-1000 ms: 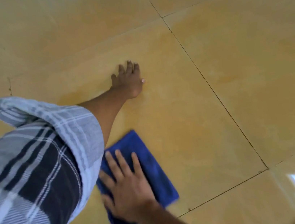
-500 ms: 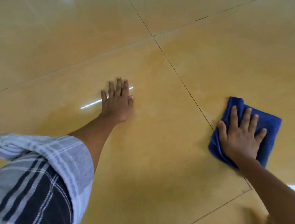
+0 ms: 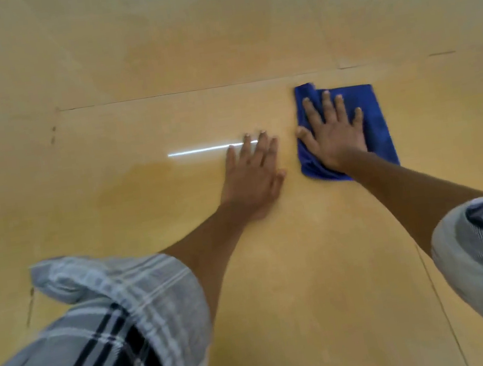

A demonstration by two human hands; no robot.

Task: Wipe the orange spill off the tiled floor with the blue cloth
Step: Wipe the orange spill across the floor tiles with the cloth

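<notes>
The folded blue cloth (image 3: 375,120) lies flat on the yellowish tiled floor (image 3: 277,271), right of centre. My right hand (image 3: 334,135) presses down on it with fingers spread, palm covering its left half. My left hand (image 3: 253,178) rests flat on the bare floor just left of the cloth, fingers apart, holding nothing. A darker orange wet patch (image 3: 140,181) spreads on the tile to the left of my left hand. Fainter orange staining (image 3: 215,53) shows on the tiles beyond the grout line.
A grout line (image 3: 190,91) runs across the floor just beyond the cloth, another (image 3: 440,303) runs along the lower right. A bright light reflection (image 3: 198,150) streaks the tile by my left fingertips. Plaid sleeves (image 3: 114,324) fill the lower corners.
My right hand has slid the cloth from the near left, out to the right, and now up beside my left hand. The view has swung round; my left hand stays planted.
</notes>
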